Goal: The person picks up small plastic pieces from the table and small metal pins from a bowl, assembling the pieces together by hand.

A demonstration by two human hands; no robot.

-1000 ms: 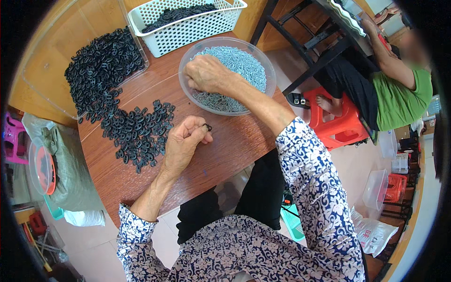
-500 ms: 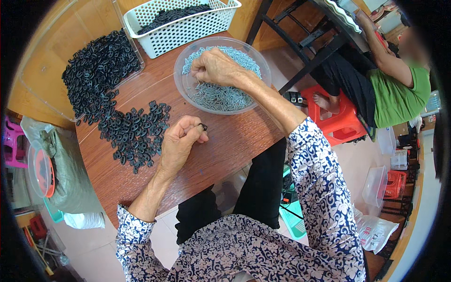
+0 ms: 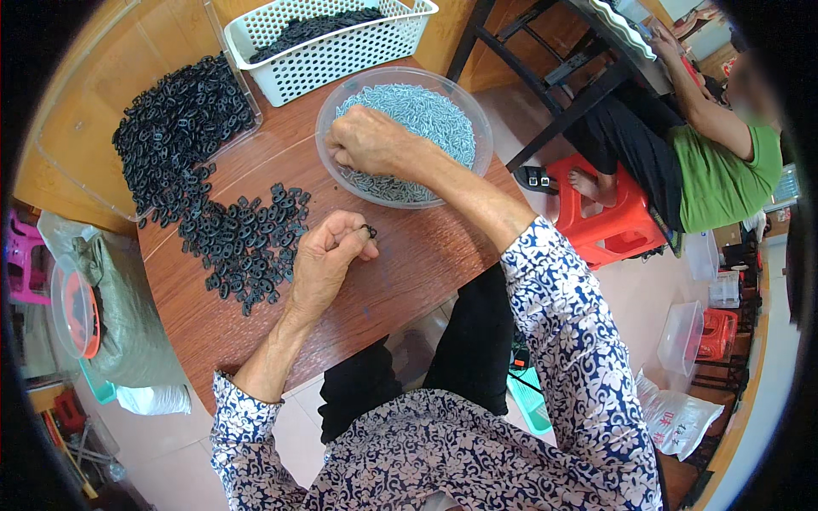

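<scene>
Between the thumb and fingertips of my left hand (image 3: 328, 255) a small black plastic piece (image 3: 370, 231) is pinched, just above the wooden tabletop (image 3: 400, 255). My right hand (image 3: 368, 141) is closed over the left side of a clear plastic bowl (image 3: 483, 136), its fingertips near the rim. What those fingers hold, if anything, is hidden. Silvery screws (image 3: 430, 115) fill the bowl. To the left of my left hand, loose black oval pieces (image 3: 239, 238) with holes lie spread on the table, running back to a bigger heap (image 3: 175, 128) in a clear tray.
Behind the bowl stands a white perforated basket (image 3: 341, 64) holding more black pieces. A person in a green top (image 3: 724, 175) sits at the right, beside a red plastic stool (image 3: 609, 217) and a dark-legged table. A grey-green sack (image 3: 128, 315) leans at the table's left edge.
My right hand has shifted left and slightly toward me, from above the screws to near the bowl's left rim. My left hand keeps its place and its pinch.
</scene>
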